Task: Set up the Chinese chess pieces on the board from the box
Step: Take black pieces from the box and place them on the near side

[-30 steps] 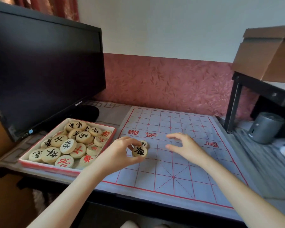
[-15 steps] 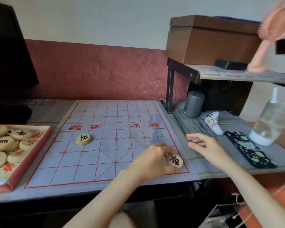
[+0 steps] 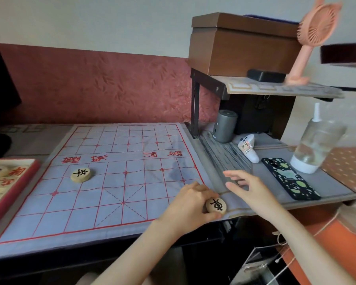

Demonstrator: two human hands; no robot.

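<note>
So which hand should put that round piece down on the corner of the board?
Left, probably. The left hand grips the black-marked piece right at the near right corner of the board. The right hand hovers beside it, empty, fingers relaxed.

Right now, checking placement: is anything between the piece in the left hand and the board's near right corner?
Nothing visible. The left hand holds the piece at that corner of the board; the right hand hovers beside it, off the grid.
</note>
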